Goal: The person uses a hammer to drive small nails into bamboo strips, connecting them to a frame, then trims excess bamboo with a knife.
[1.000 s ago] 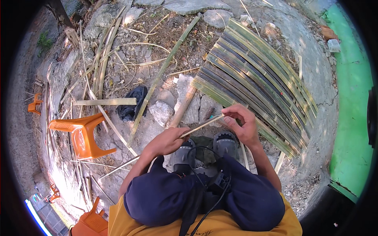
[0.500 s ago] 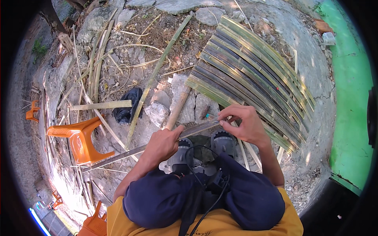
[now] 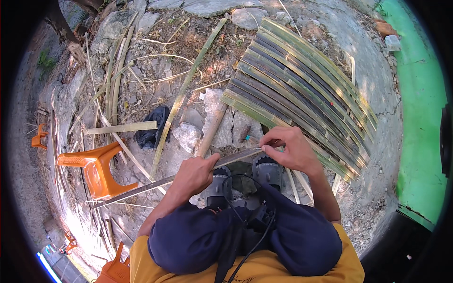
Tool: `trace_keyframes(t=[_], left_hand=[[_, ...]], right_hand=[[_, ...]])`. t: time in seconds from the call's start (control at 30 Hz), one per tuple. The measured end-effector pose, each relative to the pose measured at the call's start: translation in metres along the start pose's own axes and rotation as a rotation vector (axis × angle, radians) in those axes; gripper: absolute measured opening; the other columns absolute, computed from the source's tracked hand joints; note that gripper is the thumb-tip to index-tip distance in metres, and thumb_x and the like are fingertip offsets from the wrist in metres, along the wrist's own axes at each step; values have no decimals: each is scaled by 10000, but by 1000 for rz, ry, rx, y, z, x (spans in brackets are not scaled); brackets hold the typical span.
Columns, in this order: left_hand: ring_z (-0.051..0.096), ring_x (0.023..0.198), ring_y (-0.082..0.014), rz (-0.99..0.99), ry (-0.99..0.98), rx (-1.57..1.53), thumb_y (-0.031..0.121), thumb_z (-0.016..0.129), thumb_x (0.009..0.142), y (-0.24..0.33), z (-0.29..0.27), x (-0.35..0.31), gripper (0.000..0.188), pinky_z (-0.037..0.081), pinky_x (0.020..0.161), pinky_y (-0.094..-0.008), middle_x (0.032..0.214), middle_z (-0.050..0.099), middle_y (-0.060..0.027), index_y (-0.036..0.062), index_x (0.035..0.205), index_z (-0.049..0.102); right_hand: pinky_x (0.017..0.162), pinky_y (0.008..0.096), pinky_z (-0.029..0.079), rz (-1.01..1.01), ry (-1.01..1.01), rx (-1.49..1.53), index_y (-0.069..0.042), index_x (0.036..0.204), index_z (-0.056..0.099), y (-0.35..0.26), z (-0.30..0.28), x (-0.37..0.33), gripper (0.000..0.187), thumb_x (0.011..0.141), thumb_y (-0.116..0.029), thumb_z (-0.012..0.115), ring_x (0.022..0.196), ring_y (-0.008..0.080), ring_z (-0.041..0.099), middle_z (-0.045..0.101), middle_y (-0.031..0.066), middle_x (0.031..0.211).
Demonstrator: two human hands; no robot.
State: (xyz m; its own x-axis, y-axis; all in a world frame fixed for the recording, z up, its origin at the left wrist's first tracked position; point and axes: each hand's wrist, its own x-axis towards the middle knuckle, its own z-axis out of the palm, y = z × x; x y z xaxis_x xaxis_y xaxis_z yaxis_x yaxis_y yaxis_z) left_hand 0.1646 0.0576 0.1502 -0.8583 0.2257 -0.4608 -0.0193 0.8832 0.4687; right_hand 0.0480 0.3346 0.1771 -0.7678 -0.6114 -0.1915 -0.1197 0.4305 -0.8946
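Here, at the centre of the frame, both hands grip one long bamboo strip (image 3: 188, 173) that runs from the lower left up toward the middle. The left hand (image 3: 193, 175) is closed around the strip's midsection; the right hand (image 3: 288, 150) pinches its near end between bent fingers, just above the grey shoes (image 3: 245, 177). A mat of laid bamboo slats (image 3: 302, 89) fills the upper right, and an orange plastic stool (image 3: 96, 170) lies tipped at the left. The likely trouble is the strip's split edge: if it slides through the closed fingers it could cut or splinter them. Its free tail could also snag in the loose offcuts on the ground and twist the strip out of the pinch.
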Motion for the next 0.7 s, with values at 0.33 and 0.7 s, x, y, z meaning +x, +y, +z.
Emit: trace_keyframes(t=[0.33,0.7], left_hand=[[633,694,-468,25,8,36,99,561,839,0,5,-1,256,465,631,-584,689,628,-228,94,1094,585],[645,699,-468,27,-24,54,111,552,847,-2,11,-1,181,471,627,-586,696,646,-212,117,1026,573]], right_hand=[[751,318,616,-8,-41,0,36,936,731,2,-2,-2,127,846,-46,693,784,205,738,717,133,878],[776,306,626,69,-242,-43,30,958,751,1,-11,3,151,836,-58,737,803,191,754,741,117,901]])
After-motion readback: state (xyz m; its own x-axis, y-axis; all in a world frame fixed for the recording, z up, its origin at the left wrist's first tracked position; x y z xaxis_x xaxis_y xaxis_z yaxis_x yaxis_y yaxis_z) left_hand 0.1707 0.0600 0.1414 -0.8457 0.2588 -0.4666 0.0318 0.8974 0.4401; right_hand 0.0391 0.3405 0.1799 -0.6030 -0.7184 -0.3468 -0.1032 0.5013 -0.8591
